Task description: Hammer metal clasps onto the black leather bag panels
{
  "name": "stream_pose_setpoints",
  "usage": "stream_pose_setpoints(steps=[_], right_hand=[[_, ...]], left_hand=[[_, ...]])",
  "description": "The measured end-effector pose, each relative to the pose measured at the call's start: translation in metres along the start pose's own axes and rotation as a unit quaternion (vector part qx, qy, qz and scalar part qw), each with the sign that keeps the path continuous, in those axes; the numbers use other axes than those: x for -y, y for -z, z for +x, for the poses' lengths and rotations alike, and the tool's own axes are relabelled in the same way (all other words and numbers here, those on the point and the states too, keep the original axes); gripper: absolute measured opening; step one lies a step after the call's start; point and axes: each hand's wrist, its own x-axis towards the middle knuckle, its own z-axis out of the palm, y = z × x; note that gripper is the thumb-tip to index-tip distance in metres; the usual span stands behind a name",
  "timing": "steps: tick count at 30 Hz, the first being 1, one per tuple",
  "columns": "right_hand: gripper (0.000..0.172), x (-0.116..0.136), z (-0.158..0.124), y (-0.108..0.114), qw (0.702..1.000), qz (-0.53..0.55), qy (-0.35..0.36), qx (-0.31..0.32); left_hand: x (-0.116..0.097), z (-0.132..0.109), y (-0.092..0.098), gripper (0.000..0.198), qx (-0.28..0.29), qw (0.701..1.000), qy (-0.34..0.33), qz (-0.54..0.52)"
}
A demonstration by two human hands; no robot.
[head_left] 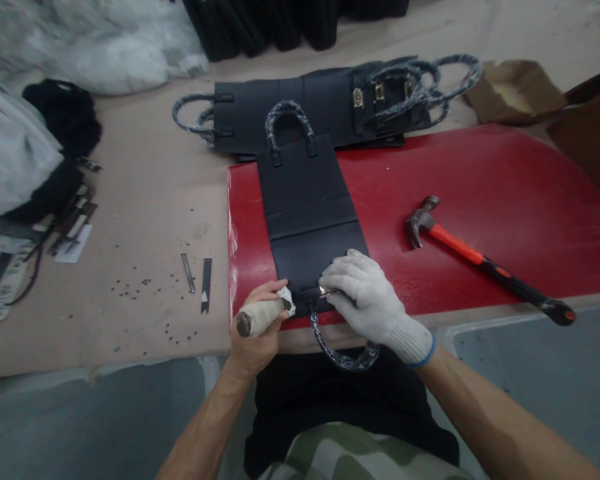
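My left hand (260, 327), bare, is closed round a thick tape-wrapped cylinder (263, 317) with a brown end. Its other end is by the lower left of a black bag panel (310, 193), and what lies under it is hidden. My right hand (365, 300), in a white knit glove, presses on the panel's lower right. Its fingers are closed at a shiny metal clasp (324, 291), which they partly cover. The panel lies lengthwise toward me, with a plastic-wrapped handle (347, 361) hanging over the table's front edge and another handle (287, 110) at its far end.
A claw hammer (460, 250) lies on the red mat (505, 193) to the right. Stacked black bag panels (280, 113) with wrapped handles lie behind. A metal rod (187, 273), a flat dark blade (207, 285) and small black bits are on the left. A cardboard box (515, 90) stands back right.
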Motion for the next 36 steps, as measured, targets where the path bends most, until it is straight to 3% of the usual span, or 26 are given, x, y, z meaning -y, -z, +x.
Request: stream_pose_setpoints(steps=[7, 15, 27, 36], right_hand=[[0.020, 0.000, 0.001, 0.001, 1.000, 0.004, -0.002, 0.006], [0.016, -0.002, 0.000, 0.000, 1.000, 0.005, 0.013, -0.004], [0.019, -0.001, 0.001, 0.000, 1.000, 0.008, 0.010, -0.010], [0.018, -0.002, 0.000, 0.000, 1.000, 0.007, 0.010, -0.007]], left_hand=[[-0.005, -0.002, -0.004, 0.019, 0.008, 0.999, -0.023, 0.033], [-0.008, -0.013, -0.016, 0.021, -0.058, 0.996, -0.036, 0.064], [-0.007, 0.001, -0.004, 0.014, 0.020, 0.999, 0.005, 0.036], [-0.008, 0.004, -0.004, 0.013, 0.029, 0.999, 0.007, 0.035]])
